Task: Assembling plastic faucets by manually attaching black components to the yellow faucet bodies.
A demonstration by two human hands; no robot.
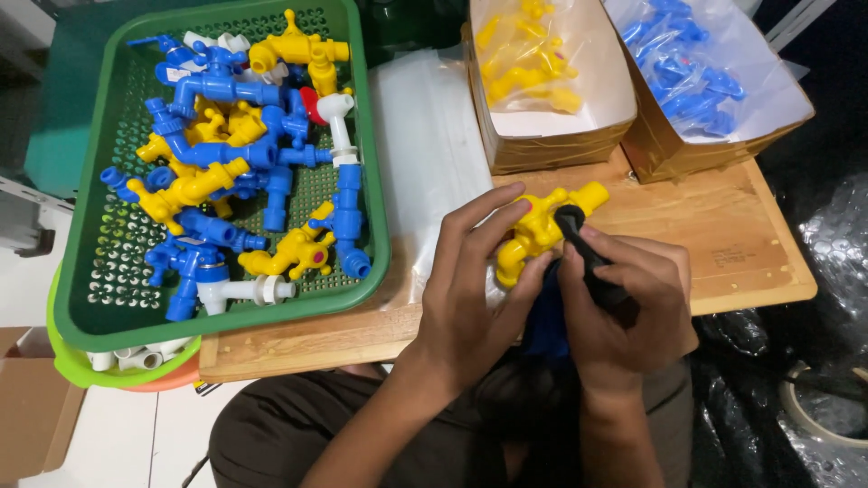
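My left hand (470,289) grips a yellow plastic tap (541,226) over the near edge of a wooden table (732,235). My right hand (628,307) holds a black marker-like tool (588,258) with its tip pressed against the tap's body. Something dark blue (545,321) shows between my two hands, partly hidden by them. A green perforated basket (357,154) at the left holds several blue, yellow and white plastic taps (226,154).
Two cardboard boxes at the back hold bagged taps: yellow ones (533,54) and blue ones (692,68). A stack of clear plastic bags (425,145) lies between basket and boxes. Another tray with white pieces (127,361) sits under the basket. Black plastic sheeting (796,398) lies at the right.
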